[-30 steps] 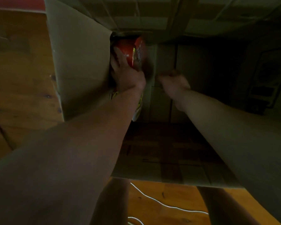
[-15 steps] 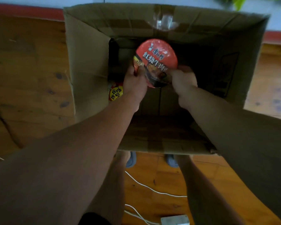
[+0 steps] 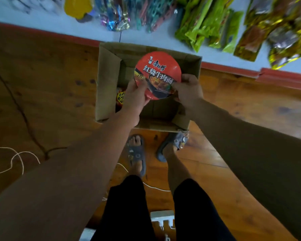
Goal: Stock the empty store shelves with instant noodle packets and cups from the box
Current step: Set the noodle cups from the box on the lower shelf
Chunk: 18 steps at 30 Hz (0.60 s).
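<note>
Cup point(image 3: 157, 73) over box point(image 3: 106, 80); packet point(image 3: 120, 98) seemingly inside

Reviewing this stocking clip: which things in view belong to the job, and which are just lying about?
Part of the job: noodle cup, held by the left hand and right hand; cardboard box; yellow-and-red packet inside it.

Just lying about: white cord on the floor; white power strip; green snack bags; gold snack bags.

One box point(image 3: 106, 80). One noodle cup point(image 3: 157, 73) over box. One noodle packet point(image 3: 120, 98) inside box. Two slippers point(image 3: 137, 153) beside box.
</note>
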Each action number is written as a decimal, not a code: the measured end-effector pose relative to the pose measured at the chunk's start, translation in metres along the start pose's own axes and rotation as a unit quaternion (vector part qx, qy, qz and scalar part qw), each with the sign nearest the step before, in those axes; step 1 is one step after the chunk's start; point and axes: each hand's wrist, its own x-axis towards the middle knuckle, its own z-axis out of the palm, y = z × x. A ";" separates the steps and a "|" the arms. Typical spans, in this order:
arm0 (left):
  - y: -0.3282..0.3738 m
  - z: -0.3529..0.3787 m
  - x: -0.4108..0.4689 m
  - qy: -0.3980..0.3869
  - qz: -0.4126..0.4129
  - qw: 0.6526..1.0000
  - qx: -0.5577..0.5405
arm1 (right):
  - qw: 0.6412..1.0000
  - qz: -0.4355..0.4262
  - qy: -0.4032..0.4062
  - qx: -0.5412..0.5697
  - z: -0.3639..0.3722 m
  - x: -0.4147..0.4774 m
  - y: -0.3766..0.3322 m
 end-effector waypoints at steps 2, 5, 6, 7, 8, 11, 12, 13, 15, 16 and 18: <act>0.017 0.005 -0.031 -0.020 0.016 1.000 0.012 | 1.000 -0.010 0.008 0.010 -0.017 -0.028 -0.013; 0.041 0.017 -0.077 -0.043 0.045 0.997 0.035 | 0.998 -0.031 0.024 0.039 -0.045 -0.072 -0.031; 0.049 0.021 -0.091 -0.052 0.054 0.996 0.040 | 0.998 -0.039 0.033 0.046 -0.055 -0.086 -0.038; 0.057 0.024 -0.104 -0.059 0.063 0.995 0.048 | 0.997 -0.048 0.041 0.052 -0.065 -0.102 -0.045; 0.065 0.028 -0.118 -0.065 0.073 0.994 0.055 | 0.996 -0.053 0.049 0.058 -0.075 -0.119 -0.054; 0.088 0.038 -0.158 -0.087 0.112 0.986 0.088 | 0.992 -0.071 0.079 0.071 -0.107 -0.164 -0.076; 0.095 0.040 -0.172 -0.098 0.129 0.981 0.103 | 0.990 -0.076 0.087 0.076 -0.118 -0.179 -0.083; 0.102 0.043 -0.185 -0.110 0.143 0.977 0.117 | 0.989 -0.082 0.096 0.081 -0.127 -0.193 -0.088; 0.115 0.052 -0.210 -0.126 0.161 0.970 0.133 | 0.984 -0.100 0.119 0.086 -0.144 -0.220 -0.098; 0.122 0.056 -0.220 -0.132 0.171 0.966 0.139 | 0.981 -0.110 0.131 0.089 -0.153 -0.232 -0.104; 0.136 0.067 -0.241 -0.146 0.186 0.959 0.154 | 0.976 -0.127 0.147 0.098 -0.169 -0.254 -0.113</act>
